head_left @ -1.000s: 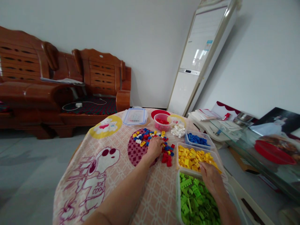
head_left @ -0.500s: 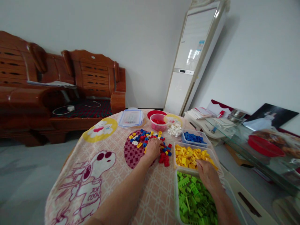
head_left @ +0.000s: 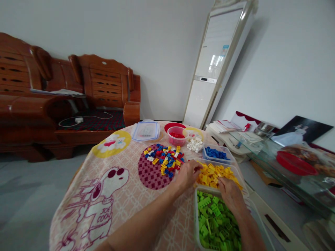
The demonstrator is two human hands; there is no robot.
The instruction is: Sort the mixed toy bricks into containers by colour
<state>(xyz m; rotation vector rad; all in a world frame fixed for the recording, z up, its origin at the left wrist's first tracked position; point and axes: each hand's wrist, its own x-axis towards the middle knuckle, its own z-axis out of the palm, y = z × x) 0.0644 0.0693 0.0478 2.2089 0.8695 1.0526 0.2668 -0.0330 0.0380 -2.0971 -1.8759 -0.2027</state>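
My left hand (head_left: 187, 173) is at the left rim of the clear box of yellow bricks (head_left: 218, 172). Its fingers are curled together; whatever is between them is hidden. My right hand (head_left: 230, 192) lies at the near right side of that box, fingertips over the yellow bricks, fingers closed; I cannot make out what they grip. Left of my left hand, a mixed pile of toy bricks (head_left: 164, 155) in red, blue, yellow and white is spread on the tablecloth's maroon circle. Green bricks (head_left: 218, 218) fill a larger box in front, partly under my right forearm.
Blue bricks (head_left: 216, 153) fill a box behind the yellow one. White bricks (head_left: 195, 144) lie heaped beside a round tub (head_left: 177, 137) of red bricks. A clear lid (head_left: 146, 131) rests at the far left of the table. A glass table (head_left: 272, 153) stands at the right.
My left hand has moved right, from the mixed pile to the edge of the yellow box. More of the pile shows, while its red pieces nearest me are now hidden. My right hand has hardly moved.
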